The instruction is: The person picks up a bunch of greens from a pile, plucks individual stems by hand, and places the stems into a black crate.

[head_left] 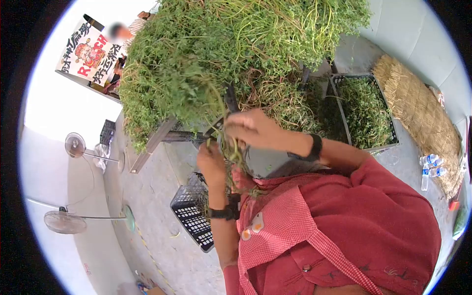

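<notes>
A strand of leafy green stems (pixel 234 152) runs between my two hands, in front of the heaped greens. My left hand (pixel 211 163) is closed with its fingers around stems. Just above and to the right, my right hand (pixel 253 130) is curled over the same bunch, slightly blurred. The bunch's leafy end (pixel 191 93) is smeared by motion and overlaps the big pile of leafy greens (pixel 196 44) on the raised table. I wear a dark band on each wrist and a red checked apron (pixel 278 226).
Below my left hand stands a black plastic crate (pixel 189 211) with some greens. Another crate (pixel 339 105) at right is full of greens. Beside it lie a rolled straw mat (pixel 418 123) and several water bottles (pixel 431 167). Two fans (pixel 65 222) stand at left. Another person (pixel 132 29) is at upper left.
</notes>
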`<state>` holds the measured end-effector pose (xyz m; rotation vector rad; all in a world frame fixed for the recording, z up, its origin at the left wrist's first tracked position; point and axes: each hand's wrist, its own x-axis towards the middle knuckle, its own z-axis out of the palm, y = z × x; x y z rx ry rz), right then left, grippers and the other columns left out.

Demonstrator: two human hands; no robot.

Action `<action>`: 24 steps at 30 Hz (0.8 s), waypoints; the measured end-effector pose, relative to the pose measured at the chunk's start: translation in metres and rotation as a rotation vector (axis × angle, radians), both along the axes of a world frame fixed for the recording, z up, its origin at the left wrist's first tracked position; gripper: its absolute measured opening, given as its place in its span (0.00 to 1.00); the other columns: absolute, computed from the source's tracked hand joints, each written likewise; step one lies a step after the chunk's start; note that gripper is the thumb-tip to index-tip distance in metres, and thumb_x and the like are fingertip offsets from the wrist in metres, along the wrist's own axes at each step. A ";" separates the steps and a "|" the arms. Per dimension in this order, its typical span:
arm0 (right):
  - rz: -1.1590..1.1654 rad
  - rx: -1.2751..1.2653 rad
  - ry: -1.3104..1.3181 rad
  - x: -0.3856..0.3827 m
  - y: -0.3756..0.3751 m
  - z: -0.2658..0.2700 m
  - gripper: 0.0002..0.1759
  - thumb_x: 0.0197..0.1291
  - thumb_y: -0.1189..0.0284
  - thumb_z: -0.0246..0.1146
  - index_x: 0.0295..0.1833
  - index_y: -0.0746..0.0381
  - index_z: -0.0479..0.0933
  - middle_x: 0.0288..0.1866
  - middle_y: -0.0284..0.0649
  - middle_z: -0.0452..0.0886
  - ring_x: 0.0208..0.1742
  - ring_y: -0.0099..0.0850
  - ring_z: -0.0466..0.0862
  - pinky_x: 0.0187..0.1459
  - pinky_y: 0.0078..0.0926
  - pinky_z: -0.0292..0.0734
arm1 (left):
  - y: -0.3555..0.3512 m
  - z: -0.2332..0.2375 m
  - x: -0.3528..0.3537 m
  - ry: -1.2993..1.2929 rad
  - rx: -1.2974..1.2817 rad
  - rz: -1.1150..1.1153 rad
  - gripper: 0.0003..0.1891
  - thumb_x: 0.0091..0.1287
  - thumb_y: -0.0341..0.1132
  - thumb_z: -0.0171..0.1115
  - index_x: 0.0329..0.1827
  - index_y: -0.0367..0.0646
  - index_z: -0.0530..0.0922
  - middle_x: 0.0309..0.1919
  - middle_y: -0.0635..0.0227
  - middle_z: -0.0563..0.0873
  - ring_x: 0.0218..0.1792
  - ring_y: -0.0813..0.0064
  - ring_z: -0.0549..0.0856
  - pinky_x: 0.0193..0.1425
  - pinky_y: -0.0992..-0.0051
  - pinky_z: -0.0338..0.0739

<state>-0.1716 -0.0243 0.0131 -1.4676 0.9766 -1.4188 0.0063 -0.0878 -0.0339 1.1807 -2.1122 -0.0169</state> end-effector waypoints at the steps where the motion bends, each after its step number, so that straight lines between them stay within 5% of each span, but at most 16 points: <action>1: 0.074 -0.063 -0.030 0.001 0.010 0.006 0.13 0.65 0.67 0.54 0.36 0.66 0.75 0.27 0.34 0.79 0.22 0.18 0.78 0.23 0.15 0.74 | -0.016 -0.013 0.018 0.199 0.201 -0.051 0.08 0.63 0.34 0.53 0.36 0.36 0.74 0.22 0.58 0.77 0.23 0.63 0.76 0.28 0.66 0.69; 3: 0.042 0.048 -0.172 -0.001 0.004 0.002 0.13 0.66 0.66 0.53 0.36 0.65 0.75 0.27 0.35 0.80 0.21 0.18 0.78 0.22 0.15 0.74 | -0.005 0.000 0.023 0.519 0.649 -0.053 0.13 0.69 0.39 0.48 0.34 0.39 0.73 0.18 0.72 0.70 0.20 0.83 0.66 0.23 0.79 0.62; 9: -0.069 0.220 -0.626 -0.029 -0.023 -0.022 0.16 0.66 0.62 0.52 0.39 0.66 0.71 0.26 0.39 0.78 0.18 0.23 0.77 0.17 0.20 0.73 | 0.025 0.014 0.013 0.950 0.841 -0.105 0.14 0.71 0.40 0.45 0.29 0.43 0.70 0.15 0.76 0.69 0.16 0.86 0.65 0.18 0.84 0.58; 16: -0.045 0.225 -0.716 -0.030 -0.023 -0.027 0.16 0.66 0.61 0.53 0.39 0.65 0.71 0.26 0.39 0.78 0.19 0.25 0.79 0.19 0.23 0.75 | 0.045 0.029 -0.018 0.842 0.868 -0.249 0.11 0.70 0.40 0.49 0.30 0.46 0.71 0.19 0.76 0.74 0.14 0.90 0.63 0.15 0.89 0.53; 19: -0.062 0.235 -0.669 -0.026 -0.019 -0.027 0.16 0.65 0.60 0.53 0.39 0.65 0.71 0.26 0.39 0.78 0.19 0.26 0.79 0.20 0.24 0.77 | 0.039 0.015 -0.022 0.742 0.756 -0.314 0.12 0.71 0.39 0.49 0.34 0.41 0.72 0.26 0.73 0.79 0.23 0.88 0.67 0.27 0.84 0.63; 21: -0.013 0.243 -0.749 -0.026 -0.017 -0.028 0.16 0.65 0.60 0.54 0.39 0.64 0.72 0.27 0.39 0.79 0.20 0.26 0.80 0.21 0.24 0.77 | 0.034 0.005 -0.023 0.637 0.440 -0.297 0.11 0.70 0.42 0.50 0.34 0.46 0.75 0.27 0.71 0.82 0.17 0.92 0.64 0.16 0.89 0.54; 24: 0.050 0.274 -0.878 -0.027 -0.017 -0.035 0.15 0.64 0.60 0.54 0.39 0.64 0.72 0.28 0.40 0.79 0.21 0.27 0.80 0.22 0.24 0.78 | 0.031 0.000 -0.022 0.713 0.547 -0.274 0.11 0.70 0.42 0.50 0.36 0.44 0.76 0.31 0.66 0.84 0.16 0.92 0.64 0.15 0.89 0.54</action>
